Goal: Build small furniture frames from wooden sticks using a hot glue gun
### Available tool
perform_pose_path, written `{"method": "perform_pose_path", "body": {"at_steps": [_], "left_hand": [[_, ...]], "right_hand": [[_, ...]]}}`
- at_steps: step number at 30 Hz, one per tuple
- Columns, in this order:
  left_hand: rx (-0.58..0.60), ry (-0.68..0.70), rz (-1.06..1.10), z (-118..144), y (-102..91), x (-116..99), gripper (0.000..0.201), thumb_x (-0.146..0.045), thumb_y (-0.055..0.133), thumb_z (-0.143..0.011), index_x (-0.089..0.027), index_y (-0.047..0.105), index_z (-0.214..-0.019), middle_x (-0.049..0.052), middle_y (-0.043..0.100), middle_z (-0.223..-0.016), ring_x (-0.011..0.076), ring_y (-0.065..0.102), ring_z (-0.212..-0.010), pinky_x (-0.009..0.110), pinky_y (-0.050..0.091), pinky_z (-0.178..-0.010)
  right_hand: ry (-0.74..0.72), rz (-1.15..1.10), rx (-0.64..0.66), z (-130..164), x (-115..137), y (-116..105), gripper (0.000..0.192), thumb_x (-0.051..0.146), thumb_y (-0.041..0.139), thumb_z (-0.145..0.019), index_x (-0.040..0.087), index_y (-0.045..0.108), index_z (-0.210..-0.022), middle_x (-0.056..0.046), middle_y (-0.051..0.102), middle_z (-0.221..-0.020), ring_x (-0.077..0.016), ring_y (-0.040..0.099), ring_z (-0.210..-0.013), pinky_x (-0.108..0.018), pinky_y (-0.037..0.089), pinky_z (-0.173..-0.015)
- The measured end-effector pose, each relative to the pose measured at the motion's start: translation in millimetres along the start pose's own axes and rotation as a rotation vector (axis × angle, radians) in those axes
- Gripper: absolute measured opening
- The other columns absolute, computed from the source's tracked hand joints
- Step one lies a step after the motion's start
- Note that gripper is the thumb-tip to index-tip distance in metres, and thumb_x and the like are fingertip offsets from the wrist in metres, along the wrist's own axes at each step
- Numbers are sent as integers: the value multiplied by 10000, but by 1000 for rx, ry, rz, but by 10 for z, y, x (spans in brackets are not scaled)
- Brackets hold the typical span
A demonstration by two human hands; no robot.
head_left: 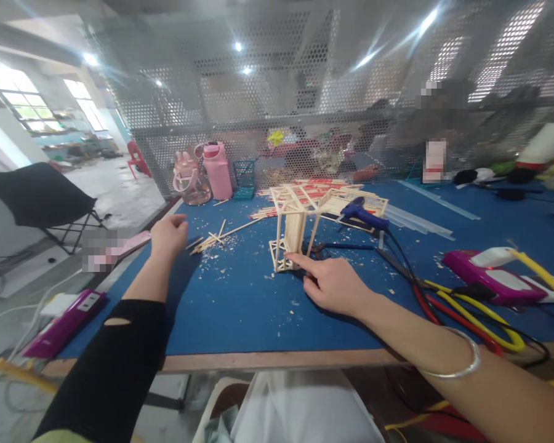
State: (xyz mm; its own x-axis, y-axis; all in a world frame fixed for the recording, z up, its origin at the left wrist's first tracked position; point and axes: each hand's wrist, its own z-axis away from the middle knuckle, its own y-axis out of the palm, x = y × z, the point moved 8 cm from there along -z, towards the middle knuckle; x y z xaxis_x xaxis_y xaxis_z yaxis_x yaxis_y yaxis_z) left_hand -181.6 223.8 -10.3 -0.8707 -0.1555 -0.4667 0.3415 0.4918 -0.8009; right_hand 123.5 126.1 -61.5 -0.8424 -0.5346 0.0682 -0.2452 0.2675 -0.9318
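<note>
Wooden lattice tower (292, 231) (thin sticks) touched at its base by the loosely spread right hand (332, 283); left hand (168, 235) curled, empty.

blue table (240, 314) | stick model (292, 231) | glue gun (362, 215) | loose sticks (212, 240) | cables (461, 304)

The left hand (168, 235) hangs near the table's left edge, fingers curled loosely and empty, its forearm in a black sleeve with a tear. The right hand (330, 283) lies palm-down toward the middle of the table, index finger stretched forward, a silver bangle on the bare wrist.
</note>
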Motion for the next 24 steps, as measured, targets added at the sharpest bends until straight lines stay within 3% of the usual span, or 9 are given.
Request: {"method": "perform_pose_path", "body": {"at_steps": [3, 8, 12, 14, 16, 17, 20, 24], "left_hand": [[114, -34, -116, -68, 115, 234, 236, -302, 593, -704, -155, 746, -806, 113, 731, -815, 295, 653, -848, 346, 484, -749], [214, 10, -170, -6, 304, 147, 92, -299, 683, -611, -214, 717, -605, 106, 728, -765, 294, 655, -812, 335, 478, -707], [168, 15, -195, 9, 208, 9, 117, -247, 615, -662, -172, 676, -597, 163, 711, -798, 331, 644, -858, 382, 475, -744], [127, 38, -177, 87, 91, -109, 189, -268, 529, -744, -162, 667, -670, 148, 703, -813, 301, 646, -844, 369, 477, -744], [138, 92, -52, 274, 13, -294, 254, -321, 451, -808, -171, 647, -744, 90, 685, -769, 230, 645, -743, 320, 485, -692], [184, 134, 124, 414, 8, -418, 263, -354, 448, -812, -169, 632, -782, 64, 663, -724, 199, 628, -665, 299, 483, -637], [477, 163, 597, 954, 157, -757, 313, -350, 545, -735, -178, 579, -995, -5, 598, -711, 148, 616, -577, 281, 497, -588], [687, 156, 724, 1469, 369, -957, 237, -318, 577, -707, -183, 556, -901, -26, 572, -687, 151, 639, -620, 281, 492, -605]], "right_hand": [[-1, 1, -21, 11, -1, -7, 566, 154, 423, -769, 221, 532, -1320, -20, 744, -738, -153, 646, -593, -249, 420, -567], [-2, -10, -35, 19, -5, -11, 571, 155, 418, -766, 221, 531, -1322, -15, 739, -723, -159, 649, -594, -255, 415, -558], [-4, -1, -36, 17, -13, 0, 575, 154, 421, -768, 224, 519, -1331, -19, 743, -740, -160, 655, -608, -252, 420, -567], [-3, 6, -31, 17, -18, 7, 571, 155, 421, -771, 219, 521, -1329, -28, 746, -759, -162, 661, -624, -253, 428, -582], [6, 18, -17, 18, -23, 12, 563, 161, 421, -777, 214, 521, -1329, -39, 751, -799, -168, 669, -647, -256, 435, -597], [10, 24, -6, 18, -23, 14, 562, 166, 422, -781, 216, 515, -1333, -43, 753, -825, -171, 672, -659, -257, 437, -600], [14, 28, 30, 15, -13, 9, 565, 175, 424, -795, 227, 489, -1354, -45, 753, -857, -177, 677, -674, -261, 441, -604], [12, 16, 33, 9, -1, -22, 562, 175, 413, -803, 223, 485, -1358, -55, 753, -870, -191, 683, -694, -275, 453, -620]]}}
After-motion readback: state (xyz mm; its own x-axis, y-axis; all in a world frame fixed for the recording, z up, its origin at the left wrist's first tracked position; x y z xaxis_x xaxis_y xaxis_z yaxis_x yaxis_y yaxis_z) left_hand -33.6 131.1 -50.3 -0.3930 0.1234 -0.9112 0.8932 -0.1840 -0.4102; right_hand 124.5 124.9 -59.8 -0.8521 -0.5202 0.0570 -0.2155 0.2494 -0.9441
